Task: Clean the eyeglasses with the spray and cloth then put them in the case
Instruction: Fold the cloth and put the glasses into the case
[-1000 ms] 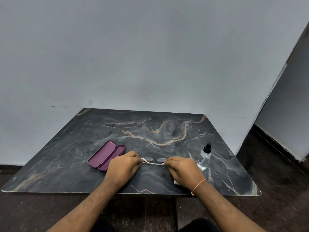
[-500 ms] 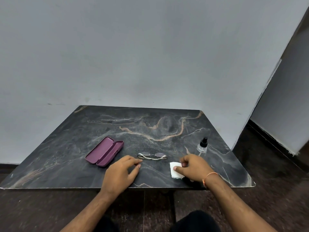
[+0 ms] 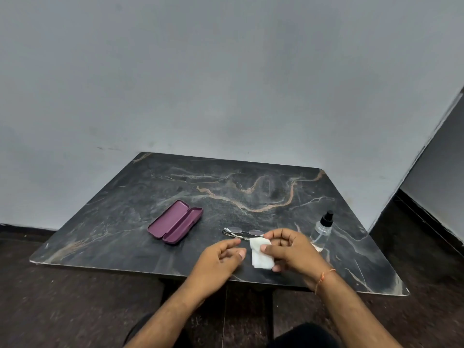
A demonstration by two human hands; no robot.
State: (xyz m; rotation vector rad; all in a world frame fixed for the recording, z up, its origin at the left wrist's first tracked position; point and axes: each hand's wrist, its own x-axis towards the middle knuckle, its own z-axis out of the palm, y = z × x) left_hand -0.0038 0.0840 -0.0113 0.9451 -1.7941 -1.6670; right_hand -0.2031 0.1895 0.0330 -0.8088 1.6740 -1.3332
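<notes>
White cloth (image 3: 261, 254) pinched in the right hand (image 3: 291, 249), thumb on the near face and fingers curled behind, held just above the worktop (image 3: 263, 187); left hand (image 3: 221, 259) empty, fingers loosely half-curled, hovering just beside the cloth without touching it. Eyeglasses (image 3: 242, 233) lying folded on the worktop just beyond both hands, right lens end partly hidden behind the cloth and the right fingers. Spray bottle (image 3: 322, 231) upright near the right edge, close behind the right wrist. Purple case (image 3: 175, 222) open and empty, off to the left, well apart from the glasses. Cleaning apparently not yet begun, lenses probably still dry. Main risk: the bottle, tall, narrow and light, easily knocked over by a backward sweep of the right forearm while reaching across. Second risk: wiping without spraying, likely to smear or scratch. Third: thin frame hard to lift off a hard slab, so a careless scrape of the lenses against stone, or a bent temple from a one-handed grab. Cloth small and limp, apt to slip from a thumb pinch once the left hand takes the glasses. Over-spraying could leave a wet worktop and a slippery frame
</notes>
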